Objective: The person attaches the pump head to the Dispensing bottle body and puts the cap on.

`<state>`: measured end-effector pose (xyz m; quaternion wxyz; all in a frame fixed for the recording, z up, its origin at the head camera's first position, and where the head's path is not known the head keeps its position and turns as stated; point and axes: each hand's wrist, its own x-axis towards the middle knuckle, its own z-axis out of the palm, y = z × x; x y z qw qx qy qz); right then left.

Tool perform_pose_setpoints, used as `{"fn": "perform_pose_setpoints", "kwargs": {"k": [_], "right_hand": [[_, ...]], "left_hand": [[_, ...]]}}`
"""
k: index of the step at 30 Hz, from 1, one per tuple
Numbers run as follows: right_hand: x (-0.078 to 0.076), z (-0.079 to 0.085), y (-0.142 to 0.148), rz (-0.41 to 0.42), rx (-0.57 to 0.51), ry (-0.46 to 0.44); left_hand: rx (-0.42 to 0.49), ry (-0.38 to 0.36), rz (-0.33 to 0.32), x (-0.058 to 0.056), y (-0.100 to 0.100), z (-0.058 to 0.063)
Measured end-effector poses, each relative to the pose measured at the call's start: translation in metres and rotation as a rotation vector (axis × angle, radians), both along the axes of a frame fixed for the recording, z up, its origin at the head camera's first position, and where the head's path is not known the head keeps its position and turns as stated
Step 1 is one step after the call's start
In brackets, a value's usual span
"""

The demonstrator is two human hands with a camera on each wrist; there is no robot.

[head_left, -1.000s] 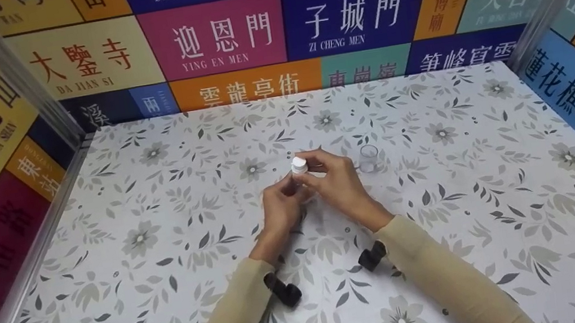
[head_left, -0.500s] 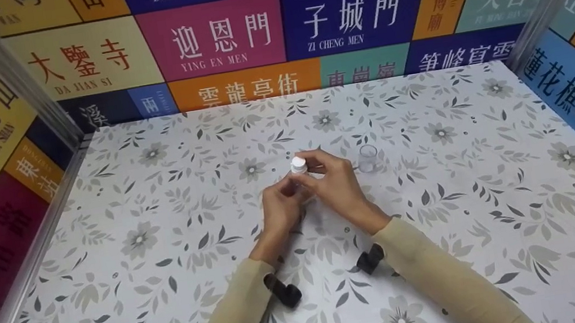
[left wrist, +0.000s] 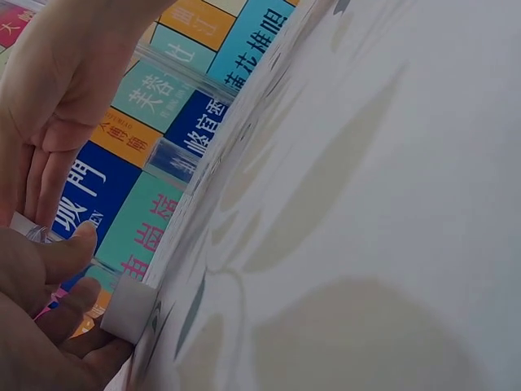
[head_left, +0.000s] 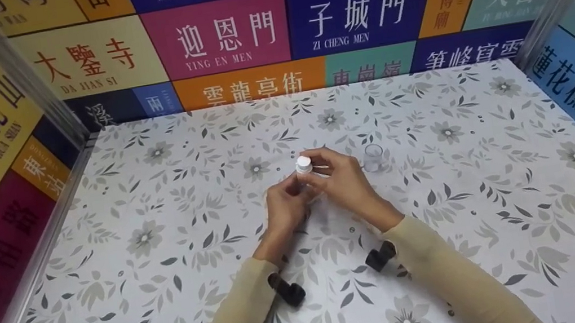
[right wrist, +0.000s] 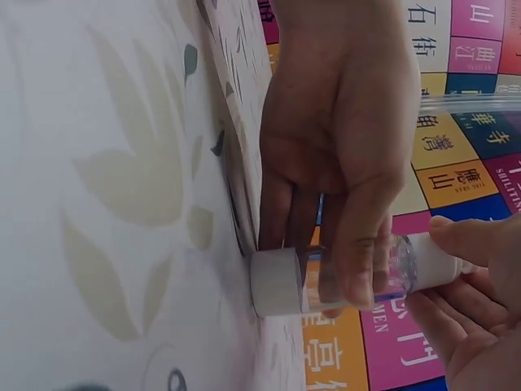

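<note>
Grey-flowered tabletop (head_left: 114, 301), clear cup (head_left: 374, 159) by right hand (head_left: 344, 178)

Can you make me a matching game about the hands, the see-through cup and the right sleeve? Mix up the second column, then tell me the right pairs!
Things:
1. Left hand
2. Right hand
3. See-through cup
4. Right sleeve

Matches:
A. On the flowery table
B. Beige
C. Grips the clear middle of the bottle
D. Pinches the bottle's white top

Right pairs: 1-C, 2-D, 3-A, 4-B
</note>
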<state>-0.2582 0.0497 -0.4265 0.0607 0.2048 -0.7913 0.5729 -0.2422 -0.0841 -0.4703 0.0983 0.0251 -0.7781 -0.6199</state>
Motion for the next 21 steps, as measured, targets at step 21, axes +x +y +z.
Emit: {"fn": "perform_pose_setpoints", "kwargs": {"k": [21], "right_hand": [[-0.007,0.009,0.063,-0.176,0.3,0.184]], "left_hand": [[0.076,-0.111,-0.024,0.003,0.001,0.003]]}}
